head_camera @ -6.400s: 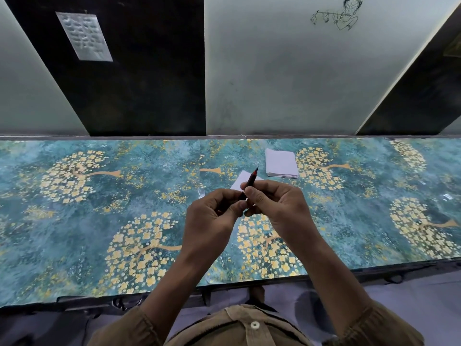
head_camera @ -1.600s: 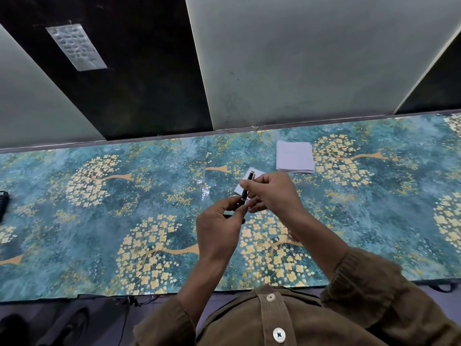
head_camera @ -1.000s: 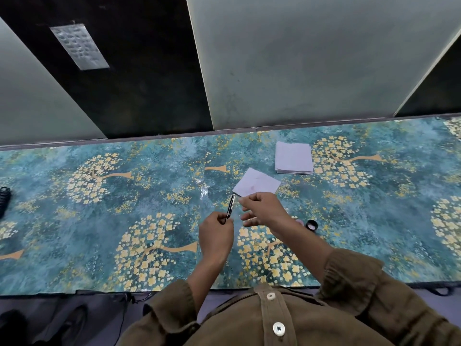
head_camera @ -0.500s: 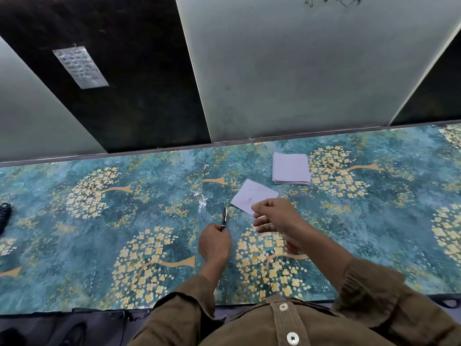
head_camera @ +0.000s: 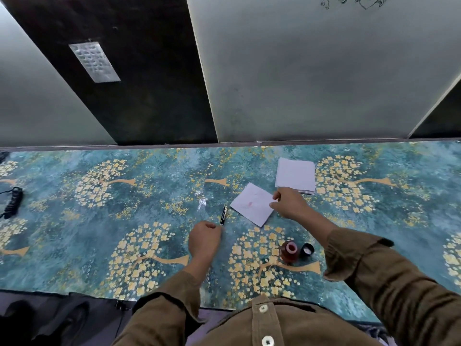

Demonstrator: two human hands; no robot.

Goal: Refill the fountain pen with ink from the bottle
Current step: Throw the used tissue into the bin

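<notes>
My left hand [head_camera: 204, 237] is closed around the lower end of the black fountain pen [head_camera: 223, 216], which points away from me just above the patterned table. The open ink bottle [head_camera: 289, 251] with reddish ink stands near the table's front, right of my left hand, and its black cap [head_camera: 307, 249] lies beside it. My right hand [head_camera: 289, 203] reaches forward, its thumb and forefinger pinching the right corner of a loose white paper sheet [head_camera: 250, 204] marked with faint red stains.
A stack of white paper [head_camera: 295, 174] lies behind my right hand. A coiled black cable [head_camera: 13, 202] rests at the far left. The table's cloth [head_camera: 99, 221] is teal with yellow trees, and a wall rises directly behind it.
My right hand let go of the pen and moved forward to the loose sheet. My left hand kept the pen and lowered it toward the table.
</notes>
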